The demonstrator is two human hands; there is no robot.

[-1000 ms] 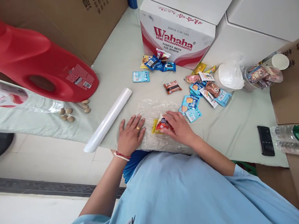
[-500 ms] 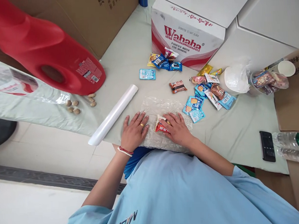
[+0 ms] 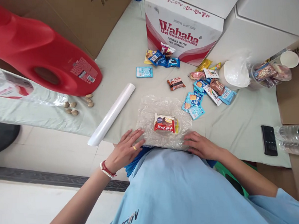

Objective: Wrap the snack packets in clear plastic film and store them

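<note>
A crinkled sheet of clear plastic wrap point(image 3: 149, 107) lies spread at the table's near edge. On its middle rests a red and cream snack packet point(image 3: 164, 123), with a yellow piece showing at its right end. My left hand point(image 3: 129, 147) is at the sheet's near left corner, fingers stretched out and apart, the fingertips at the wrap. Over the near right corner is my right hand point(image 3: 202, 145), its fingers spread and slightly bent, touching the wrap. Neither hand touches the packet. Beyond the wrap is a brown snack packet point(image 3: 176, 83).
A white roll point(image 3: 112, 114) lies left of the wrap. A red jug point(image 3: 71, 67) and several nuts point(image 3: 74, 112) are farther left. Blue snack packets point(image 3: 194, 100), a paper cup point(image 3: 230, 75) and a phone point(image 3: 269, 140) are on the right. A Wahaha carton point(image 3: 183, 29) stands behind.
Both hands have drawn back toward my body and apart, from flat on the wrap to its near corners. My right hand has come off the red packet, which now shows fully.
</note>
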